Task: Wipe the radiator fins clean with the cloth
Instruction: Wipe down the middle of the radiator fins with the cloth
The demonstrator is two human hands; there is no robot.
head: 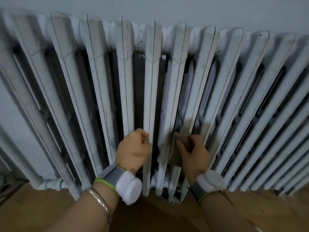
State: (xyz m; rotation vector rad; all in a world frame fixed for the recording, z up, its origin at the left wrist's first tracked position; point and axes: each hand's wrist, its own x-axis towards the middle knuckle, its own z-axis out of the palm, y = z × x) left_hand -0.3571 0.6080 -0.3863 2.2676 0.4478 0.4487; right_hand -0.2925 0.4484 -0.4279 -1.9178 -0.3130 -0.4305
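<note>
Brown cloth in curled right hand fingers, touching fin.

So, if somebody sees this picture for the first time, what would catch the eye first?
The big white radiator fills almost the whole view, and its central fins are speckled with dirt. Low in the middle, the right hand holds a greyish cloth against one fin, while the left hand sits with curled fingers against a fin further left. A white device is strapped on each wrist.
</note>
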